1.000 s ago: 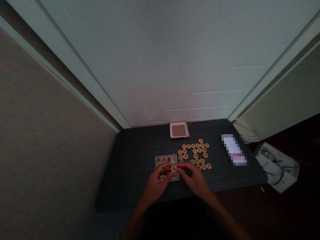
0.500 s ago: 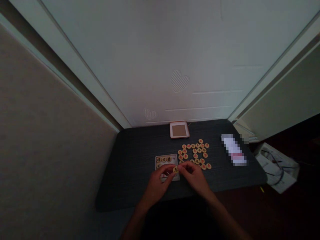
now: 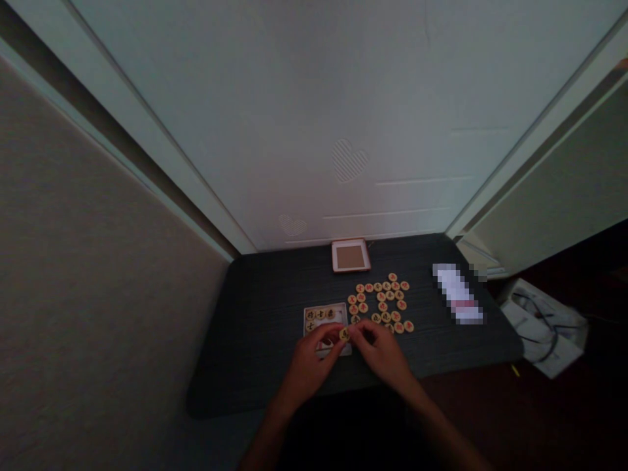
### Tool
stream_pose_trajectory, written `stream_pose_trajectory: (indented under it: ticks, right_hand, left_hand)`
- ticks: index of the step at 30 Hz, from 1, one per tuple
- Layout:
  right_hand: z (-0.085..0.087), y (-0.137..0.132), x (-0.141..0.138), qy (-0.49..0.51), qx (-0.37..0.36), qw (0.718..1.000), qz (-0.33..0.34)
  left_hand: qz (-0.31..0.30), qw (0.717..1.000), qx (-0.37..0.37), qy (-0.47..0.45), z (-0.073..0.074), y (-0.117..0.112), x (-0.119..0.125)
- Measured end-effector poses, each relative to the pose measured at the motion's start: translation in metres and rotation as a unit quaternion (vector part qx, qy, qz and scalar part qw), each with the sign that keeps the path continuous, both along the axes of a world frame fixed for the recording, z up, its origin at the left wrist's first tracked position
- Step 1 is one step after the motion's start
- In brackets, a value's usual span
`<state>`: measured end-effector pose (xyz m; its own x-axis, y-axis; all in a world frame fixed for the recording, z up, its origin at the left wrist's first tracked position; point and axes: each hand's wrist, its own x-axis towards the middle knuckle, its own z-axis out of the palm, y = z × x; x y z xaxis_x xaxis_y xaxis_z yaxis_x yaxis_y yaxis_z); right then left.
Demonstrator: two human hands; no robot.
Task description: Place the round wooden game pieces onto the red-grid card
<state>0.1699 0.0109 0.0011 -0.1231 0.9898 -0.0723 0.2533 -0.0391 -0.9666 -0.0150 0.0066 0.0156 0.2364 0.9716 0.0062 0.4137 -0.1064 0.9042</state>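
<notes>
Over the right side of a small pale box [image 3: 324,305], my left hand [image 3: 310,360] pinches a round Chinese chess piece [image 3: 344,335] with a dark character. My right hand [image 3: 381,348] has its thumb and fingertips closed at the piece's right edge. Inside the box lie several pieces with black characters, among them a Chinese chess piece [image 3: 320,314] in the back row. Part of the box's inside is hidden by my left hand. To the right, loose Chinese chess pieces [image 3: 383,306] with red or dark characters are spread on the dark table; my right hand covers a few.
A shallow box lid [image 3: 350,257] with a brown inside stands at the table's back, near the white door [image 3: 294,131]. A blurred white packet [image 3: 457,294] lies on the right of the dark table [image 3: 255,314]. Beyond its right edge is a white box with cables [image 3: 544,327].
The view has shifted slightly. Both hands stay together at the chess piece, which looks turned a little; the other pieces keep their places.
</notes>
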Motion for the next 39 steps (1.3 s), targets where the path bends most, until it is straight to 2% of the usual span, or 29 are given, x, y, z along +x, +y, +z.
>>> stream_pose_trajectory:
  ticks: [8,18,33,39]
  right_hand:
    - [0.0017,-0.0001,0.0009,0.024,-0.005,1.0,0.0]
    - [-0.0045,-0.0014,-0.0039,0.091,-0.04,0.995,0.003]
    - [-0.0044,0.0018,-0.0072,0.095,-0.042,0.994,-0.018]
    - [-0.0046,0.0035,-0.0041,0.094,-0.027,0.995,-0.01]
  left_hand:
    - [-0.007,0.999,0.024,0.021,-0.0041,-0.0004,0.0019]
    - [-0.016,0.998,0.047,0.035,-0.0015,0.001,0.002]
    - [-0.024,0.996,0.062,0.053,-0.0004,0.0017,-0.0019]
    - [-0.021,0.997,0.063,0.042,-0.005,0.0014,-0.0027]
